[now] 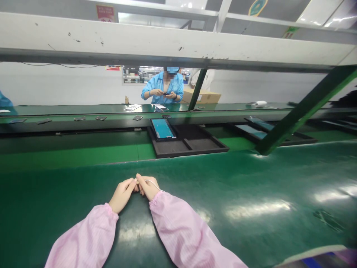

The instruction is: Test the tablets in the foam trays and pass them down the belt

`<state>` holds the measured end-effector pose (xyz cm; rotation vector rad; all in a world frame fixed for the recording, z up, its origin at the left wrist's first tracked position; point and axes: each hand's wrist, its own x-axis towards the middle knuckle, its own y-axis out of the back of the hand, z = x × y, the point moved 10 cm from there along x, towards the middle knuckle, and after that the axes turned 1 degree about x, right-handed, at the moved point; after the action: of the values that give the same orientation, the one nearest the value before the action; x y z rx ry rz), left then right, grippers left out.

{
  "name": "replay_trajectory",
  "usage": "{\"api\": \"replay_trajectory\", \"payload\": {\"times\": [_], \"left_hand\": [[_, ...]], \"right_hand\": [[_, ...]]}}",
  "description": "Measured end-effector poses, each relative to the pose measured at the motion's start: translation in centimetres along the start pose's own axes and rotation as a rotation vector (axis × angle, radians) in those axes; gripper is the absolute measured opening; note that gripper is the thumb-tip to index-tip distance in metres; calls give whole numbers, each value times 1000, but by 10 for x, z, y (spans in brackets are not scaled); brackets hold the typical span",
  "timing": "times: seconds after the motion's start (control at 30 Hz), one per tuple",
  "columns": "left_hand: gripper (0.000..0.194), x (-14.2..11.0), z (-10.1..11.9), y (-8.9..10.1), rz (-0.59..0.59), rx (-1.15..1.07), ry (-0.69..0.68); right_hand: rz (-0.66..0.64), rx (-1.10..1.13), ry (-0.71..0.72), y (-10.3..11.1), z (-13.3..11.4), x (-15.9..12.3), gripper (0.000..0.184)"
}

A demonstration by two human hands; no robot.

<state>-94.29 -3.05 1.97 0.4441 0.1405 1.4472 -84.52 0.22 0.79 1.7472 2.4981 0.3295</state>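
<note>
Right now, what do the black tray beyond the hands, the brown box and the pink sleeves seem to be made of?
Black tray: matte foam or plastic, judging by its thick, dull edges; I can't tell which.
Brown box: probably cardboard, uncoated, given its dull brown sides.
Pink sleeves: thin fabric, softly creased, with gathered cuffs.

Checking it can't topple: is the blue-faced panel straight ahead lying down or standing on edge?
Lying down: the blue-faced panel rests broad face up at the left end of the black tray.
</note>
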Motion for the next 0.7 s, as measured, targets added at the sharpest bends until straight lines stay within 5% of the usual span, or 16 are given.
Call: {"api": "replay_trajectory", "payload": {"times": [0.7], "left_hand": [[50, -1, 6, 1, 1, 15, -2]], "right_hand": [[0, 0, 3, -1, 0, -1, 74]]}}
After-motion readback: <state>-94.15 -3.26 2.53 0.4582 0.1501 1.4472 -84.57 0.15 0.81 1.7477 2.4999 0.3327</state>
